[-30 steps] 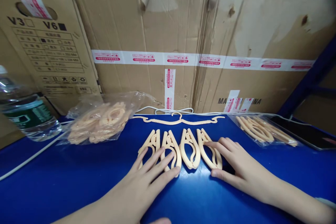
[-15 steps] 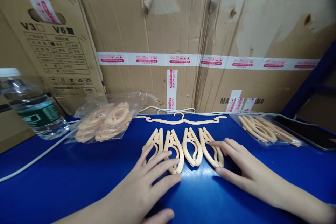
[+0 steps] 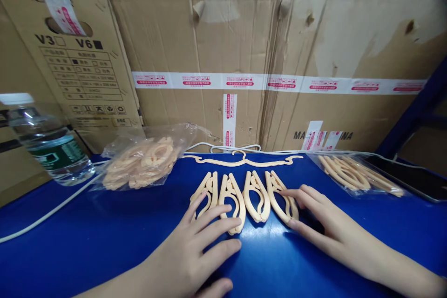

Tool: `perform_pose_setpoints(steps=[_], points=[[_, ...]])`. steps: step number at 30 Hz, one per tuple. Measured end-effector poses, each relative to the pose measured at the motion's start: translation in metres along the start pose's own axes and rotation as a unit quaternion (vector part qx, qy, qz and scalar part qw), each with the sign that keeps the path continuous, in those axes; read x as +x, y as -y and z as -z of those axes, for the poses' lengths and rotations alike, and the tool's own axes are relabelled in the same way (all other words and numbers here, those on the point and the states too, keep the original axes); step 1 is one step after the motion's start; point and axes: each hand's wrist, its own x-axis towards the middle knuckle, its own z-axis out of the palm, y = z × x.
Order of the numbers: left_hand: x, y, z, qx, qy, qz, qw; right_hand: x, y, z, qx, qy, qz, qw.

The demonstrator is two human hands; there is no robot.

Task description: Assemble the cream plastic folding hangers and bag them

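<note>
Several cream folding hangers lie folded in a row on the blue table, beneath an unfolded hanger [image 3: 240, 163] laid flat. My left hand [image 3: 185, 247] is spread with its fingers apart. Its fingertips rest over the leftmost folded hanger [image 3: 213, 184] and the second folded hanger [image 3: 238, 223], partly hiding both. Between the hands lies a third folded hanger [image 3: 266, 202], untouched. My right hand [image 3: 331, 223] has its index finger and thumb on the rightmost folded hanger [image 3: 274, 195], gripping its right side; the other fingers are curled.
A clear bag of folded hangers [image 3: 139, 163] sits at left, beside a water bottle [image 3: 57, 149]. On the right are another bagged set of hangers [image 3: 349, 174] and a dark phone [image 3: 412, 179]. A white cable [image 3: 52, 209] crosses the table [image 3: 87, 242]. Cardboard [image 3: 223, 32] stands behind.
The view has shifted very slightly. My left hand has moved a touch lower, and my right thumb sits marginally higher against the rightmost hanger. The hangers keep their arrangement.
</note>
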Motion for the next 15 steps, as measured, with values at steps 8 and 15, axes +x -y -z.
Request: perform_pose_setpoints(steps=[8,15], points=[[0.0003,0.0006,-0.0014,-0.005,-0.017,-0.002,1.000,-0.0011,0.0016,0.0017,0.014,-0.015,-0.010,1.000],[0.0007,0.0014,-0.0006,-0.001,-0.029,0.003,1.000,-0.0004,0.0034,0.0033,0.044,-0.008,-0.013,0.999]])
